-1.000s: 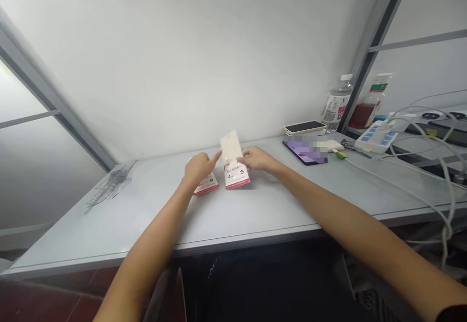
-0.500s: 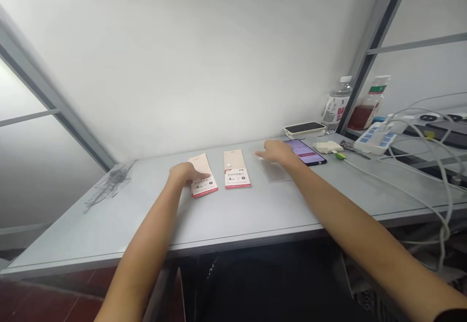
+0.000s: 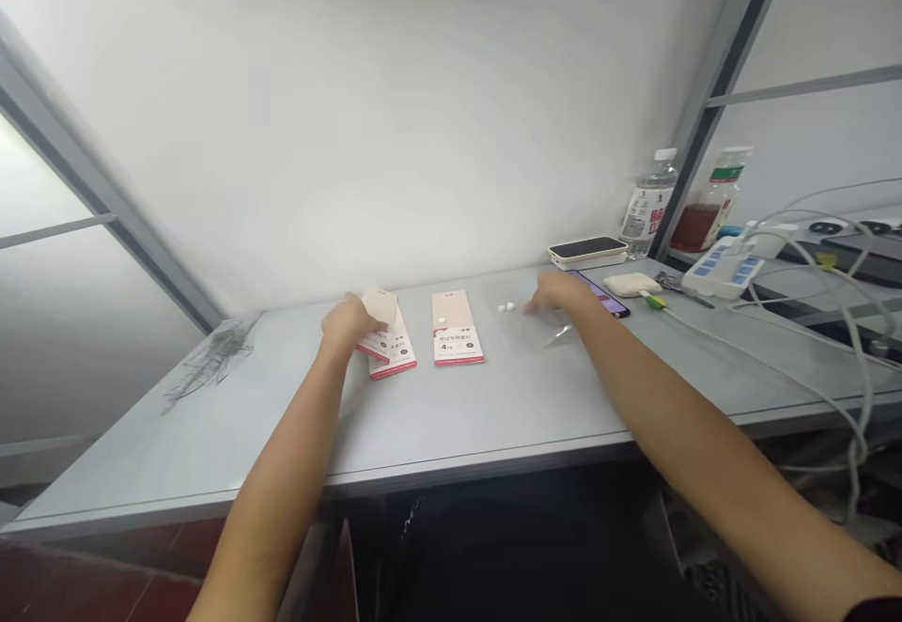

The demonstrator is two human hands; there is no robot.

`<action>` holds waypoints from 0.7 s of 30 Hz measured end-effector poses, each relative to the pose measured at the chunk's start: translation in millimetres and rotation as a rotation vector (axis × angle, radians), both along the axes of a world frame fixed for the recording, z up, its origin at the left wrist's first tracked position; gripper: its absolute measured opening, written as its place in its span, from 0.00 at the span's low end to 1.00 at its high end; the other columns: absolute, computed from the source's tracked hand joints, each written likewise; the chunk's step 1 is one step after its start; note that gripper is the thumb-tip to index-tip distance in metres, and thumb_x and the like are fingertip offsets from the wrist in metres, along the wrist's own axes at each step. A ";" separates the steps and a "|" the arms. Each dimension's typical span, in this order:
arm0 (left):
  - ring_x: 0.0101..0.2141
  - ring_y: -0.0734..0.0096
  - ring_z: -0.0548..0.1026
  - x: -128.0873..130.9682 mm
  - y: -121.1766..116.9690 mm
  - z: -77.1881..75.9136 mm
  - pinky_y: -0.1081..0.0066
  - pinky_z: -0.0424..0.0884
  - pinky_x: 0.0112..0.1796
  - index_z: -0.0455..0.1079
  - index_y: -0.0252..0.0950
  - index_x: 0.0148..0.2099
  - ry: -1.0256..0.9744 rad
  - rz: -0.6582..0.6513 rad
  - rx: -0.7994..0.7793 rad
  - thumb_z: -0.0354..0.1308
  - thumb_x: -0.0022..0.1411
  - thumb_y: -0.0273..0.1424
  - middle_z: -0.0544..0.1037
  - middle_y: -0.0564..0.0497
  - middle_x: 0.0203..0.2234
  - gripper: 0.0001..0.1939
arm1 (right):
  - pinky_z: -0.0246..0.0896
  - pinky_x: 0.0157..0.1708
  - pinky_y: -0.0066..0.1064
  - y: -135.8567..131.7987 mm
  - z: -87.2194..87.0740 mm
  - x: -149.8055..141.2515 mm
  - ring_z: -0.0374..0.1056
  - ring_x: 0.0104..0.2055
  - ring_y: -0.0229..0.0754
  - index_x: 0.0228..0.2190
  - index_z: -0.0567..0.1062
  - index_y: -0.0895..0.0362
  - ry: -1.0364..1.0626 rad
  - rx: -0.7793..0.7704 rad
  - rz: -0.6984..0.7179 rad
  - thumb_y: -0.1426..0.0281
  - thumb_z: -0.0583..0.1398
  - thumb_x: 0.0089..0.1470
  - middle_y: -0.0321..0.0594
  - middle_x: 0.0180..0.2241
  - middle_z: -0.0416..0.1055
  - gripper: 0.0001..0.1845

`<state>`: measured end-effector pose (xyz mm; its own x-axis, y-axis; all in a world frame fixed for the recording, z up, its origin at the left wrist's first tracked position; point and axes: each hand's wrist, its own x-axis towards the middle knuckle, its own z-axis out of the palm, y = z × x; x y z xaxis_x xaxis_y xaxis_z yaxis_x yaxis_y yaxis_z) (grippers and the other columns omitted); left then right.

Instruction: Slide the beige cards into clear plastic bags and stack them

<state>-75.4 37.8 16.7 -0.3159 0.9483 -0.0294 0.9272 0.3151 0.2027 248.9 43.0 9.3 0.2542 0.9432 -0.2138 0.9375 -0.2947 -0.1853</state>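
Observation:
My left hand (image 3: 349,323) is closed on a pink-and-white paper packet (image 3: 381,309) with a red lower edge. A similar packet (image 3: 398,360) lies partly under it on the desk. To the right, a third packet (image 3: 457,346) lies flat with a small white piece (image 3: 443,320) on it. My right hand (image 3: 560,293) is low over a clear plastic sheet or bag (image 3: 528,329), its fingers pointing down and blurred. Whether they hold anything is unclear. Just left of those fingertips sit small white pieces (image 3: 506,306).
A lit phone (image 3: 612,304) lies partly behind my right hand. Behind it are another phone (image 3: 588,249), a white charger-like block (image 3: 631,285), a water bottle (image 3: 646,209) and a bottle of red liquid (image 3: 707,209). Loose cables (image 3: 761,354) and a power strip (image 3: 725,265) occupy the right side.
The packet in my left hand has shifted up and left, exposing more of the one beneath. My right hand has moved right, and the small white pieces now show beside it.

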 end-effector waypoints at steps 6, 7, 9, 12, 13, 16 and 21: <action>0.37 0.56 0.75 1.2 1.8 0.9 0.66 0.67 0.32 0.64 0.37 0.40 -0.143 -0.049 0.129 0.58 0.48 0.38 0.76 0.43 0.36 0.17 | 0.60 0.32 0.34 4.2 0.0 8.1 0.69 0.35 0.48 0.27 0.71 0.60 0.108 0.292 0.042 0.66 0.59 0.47 0.50 0.31 0.72 0.09; 0.37 0.57 0.75 2.5 1.5 1.8 0.66 0.67 0.32 0.63 0.37 0.40 -0.212 -0.065 0.187 0.57 0.50 0.37 0.76 0.43 0.36 0.16 | 0.59 0.30 0.32 3.5 1.0 5.6 0.68 0.32 0.45 0.25 0.70 0.59 0.185 0.356 0.087 0.66 0.57 0.48 0.47 0.28 0.72 0.08; 0.37 0.60 0.74 6.8 0.0 4.0 0.67 0.68 0.32 0.62 0.37 0.43 -0.321 -0.098 0.295 0.53 0.53 0.37 0.76 0.44 0.38 0.16 | 0.57 0.27 0.29 0.1 2.9 -4.5 0.66 0.28 0.40 0.23 0.68 0.57 0.323 0.480 0.180 0.66 0.54 0.51 0.42 0.25 0.71 0.10; 0.35 0.64 0.74 19.5 -7.2 6.6 0.69 0.68 0.31 0.60 0.38 0.47 -0.472 -0.185 0.427 0.49 0.56 0.37 0.75 0.46 0.38 0.16 | 0.55 0.28 0.28 -10.2 3.1 -30.0 0.62 0.28 0.39 0.22 0.64 0.56 0.326 0.724 0.237 0.66 0.51 0.53 0.39 0.24 0.68 0.11; 0.34 0.65 0.74 25.4 -11.1 6.9 0.69 0.69 0.31 0.60 0.38 0.48 -0.554 -0.235 0.477 0.49 0.56 0.36 0.75 0.47 0.38 0.17 | 0.54 0.28 0.28 -14.6 2.4 -39.5 0.61 0.28 0.39 0.21 0.63 0.56 0.325 0.822 0.289 0.66 0.51 0.52 0.38 0.24 0.67 0.11; 0.33 0.67 0.74 45.2 -25.3 5.6 0.69 0.69 0.32 0.61 0.38 0.50 -0.750 -0.402 0.525 0.50 0.56 0.36 0.75 0.49 0.38 0.19 | 0.55 0.30 0.28 -28.0 -0.4 -63.8 0.61 0.29 0.39 0.21 0.61 0.55 0.319 0.946 0.397 0.68 0.50 0.53 0.39 0.26 0.65 0.11; 0.34 0.67 0.74 66.7 -40.2 -2.1 0.69 0.69 0.34 0.55 0.40 0.58 -0.730 -0.539 0.551 0.51 0.56 0.34 0.75 0.49 0.40 0.26 | 0.60 0.32 0.29 -44.2 -2.3 -82.6 0.64 0.36 0.42 0.27 0.65 0.55 0.432 0.941 0.528 0.69 0.50 0.55 0.44 0.35 0.67 0.08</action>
<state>-8.7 -2.5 14.7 0.0708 0.8978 0.4346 0.5129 -0.4065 0.7561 166.2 -1.2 7.0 -0.1407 0.7424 0.6551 0.7081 0.5379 -0.4574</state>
